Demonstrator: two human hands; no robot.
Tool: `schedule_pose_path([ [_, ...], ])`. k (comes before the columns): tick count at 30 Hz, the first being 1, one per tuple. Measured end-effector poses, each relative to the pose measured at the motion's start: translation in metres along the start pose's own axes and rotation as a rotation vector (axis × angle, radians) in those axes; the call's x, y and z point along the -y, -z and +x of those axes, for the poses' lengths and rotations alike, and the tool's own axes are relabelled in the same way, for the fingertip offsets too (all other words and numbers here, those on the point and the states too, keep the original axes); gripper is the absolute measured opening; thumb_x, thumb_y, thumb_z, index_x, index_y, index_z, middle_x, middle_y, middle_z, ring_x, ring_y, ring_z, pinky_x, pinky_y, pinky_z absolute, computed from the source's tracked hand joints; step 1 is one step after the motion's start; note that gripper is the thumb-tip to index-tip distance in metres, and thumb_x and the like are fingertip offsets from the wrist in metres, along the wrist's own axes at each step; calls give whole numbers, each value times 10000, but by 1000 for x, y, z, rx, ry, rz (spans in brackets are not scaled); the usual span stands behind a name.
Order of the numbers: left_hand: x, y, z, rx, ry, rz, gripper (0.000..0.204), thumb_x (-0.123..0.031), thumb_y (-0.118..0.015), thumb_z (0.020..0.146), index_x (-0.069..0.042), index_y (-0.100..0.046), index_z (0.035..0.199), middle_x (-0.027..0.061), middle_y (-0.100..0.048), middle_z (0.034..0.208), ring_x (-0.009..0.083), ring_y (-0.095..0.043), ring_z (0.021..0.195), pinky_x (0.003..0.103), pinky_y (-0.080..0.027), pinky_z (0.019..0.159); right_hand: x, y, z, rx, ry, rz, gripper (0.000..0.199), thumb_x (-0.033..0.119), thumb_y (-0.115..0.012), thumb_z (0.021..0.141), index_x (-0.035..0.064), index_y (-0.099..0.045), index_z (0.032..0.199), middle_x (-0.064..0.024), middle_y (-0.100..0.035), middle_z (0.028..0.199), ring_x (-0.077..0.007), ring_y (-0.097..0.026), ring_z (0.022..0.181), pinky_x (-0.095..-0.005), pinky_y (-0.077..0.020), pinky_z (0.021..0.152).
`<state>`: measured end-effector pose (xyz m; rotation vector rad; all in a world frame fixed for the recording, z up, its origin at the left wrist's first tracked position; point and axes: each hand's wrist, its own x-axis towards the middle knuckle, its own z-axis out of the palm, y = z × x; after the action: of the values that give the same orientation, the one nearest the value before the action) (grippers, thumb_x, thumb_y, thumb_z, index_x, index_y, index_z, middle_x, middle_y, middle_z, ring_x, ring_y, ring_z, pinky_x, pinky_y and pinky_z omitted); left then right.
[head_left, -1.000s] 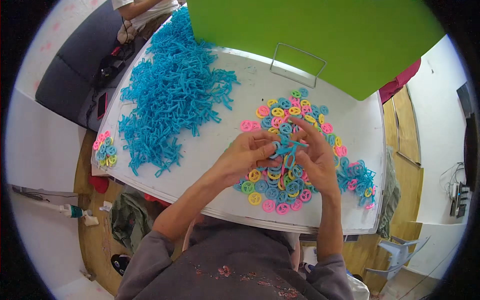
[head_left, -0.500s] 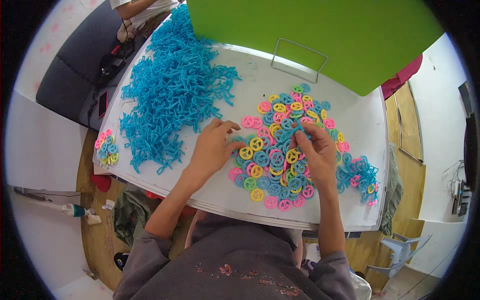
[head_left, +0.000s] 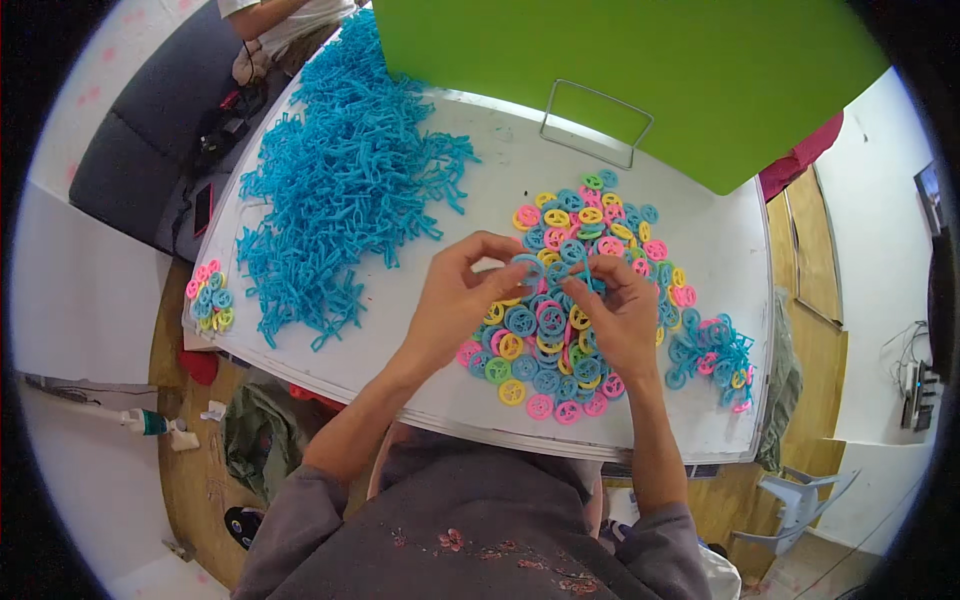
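Observation:
Over a heap of small spoked plastic wheels (head_left: 521,320) in blue, pink, yellow and green, both my hands work close together. My left hand (head_left: 450,300) pinches a blue wheel (head_left: 529,268) between thumb and fingertips. In my right hand (head_left: 625,315) is a thin blue plastic frame piece (head_left: 587,268), gripped by thumb and fingers; they partly cover it. The wheel and the frame piece are near each other, and I cannot tell whether they touch. A large pile of similar blue frame pieces (head_left: 340,180) spreads over the left of the table.
Blue pieces with wheels among them (head_left: 715,350) lie at the table's right edge. A small group of wheels (head_left: 212,295) sits at the left corner. Across the far side stands a green panel (head_left: 640,60) with a wire loop (head_left: 587,150). Another person's arm (head_left: 265,18) shows top left.
My left hand has moved right from the heap's left side and now holds a blue wheel up. My right hand has come slightly lower, still with the blue frame piece.

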<state>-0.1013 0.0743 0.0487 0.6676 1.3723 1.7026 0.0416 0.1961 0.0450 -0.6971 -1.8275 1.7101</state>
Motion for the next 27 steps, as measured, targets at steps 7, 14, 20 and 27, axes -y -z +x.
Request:
schedule_pose_path([
  [7, 6, -9, 6, 4, -24, -27, 119, -2, -577, 869, -4, -542, 982, 92, -593, 1014, 144, -620, 870, 286, -550, 782, -6, -3, -2, 50, 61, 65, 162, -58, -647, 806, -1, -576, 940, -51, -621, 930, -97, -593, 858, -237, -498, 744],
  [14, 8, -11, 9, 40, 41, -63, 103, 19, -595, 850, -22, -553, 935, 49, -600, 980, 115, -606, 844, 260, -531, 765, -11, -3, -4, -15, 121, -70, 134, -39, -658, 809, 8, -559, 885, -44, -618, 881, -85, -581, 807, -224, -484, 707],
  [20, 7, -12, 12, 25, 37, -75, 109, 12, -607, 845, -37, -552, 925, 46, -597, 979, 101, -589, 845, 245, -514, 738, -4, -5, -2, 2, 32, -18, 169, -12, -679, 803, 17, -568, 927, -32, -624, 861, -78, -582, 789, -216, -475, 697],
  [27, 5, -16, 18, 91, 173, -179, 113, 50, -582, 839, -25, -531, 907, 42, -590, 933, 93, -575, 819, 224, -492, 706, -4, -1, -5, -31, -19, -48, 194, 6, -686, 804, 25, -564, 954, -35, -637, 878, -78, -595, 798, -208, -471, 701],
])
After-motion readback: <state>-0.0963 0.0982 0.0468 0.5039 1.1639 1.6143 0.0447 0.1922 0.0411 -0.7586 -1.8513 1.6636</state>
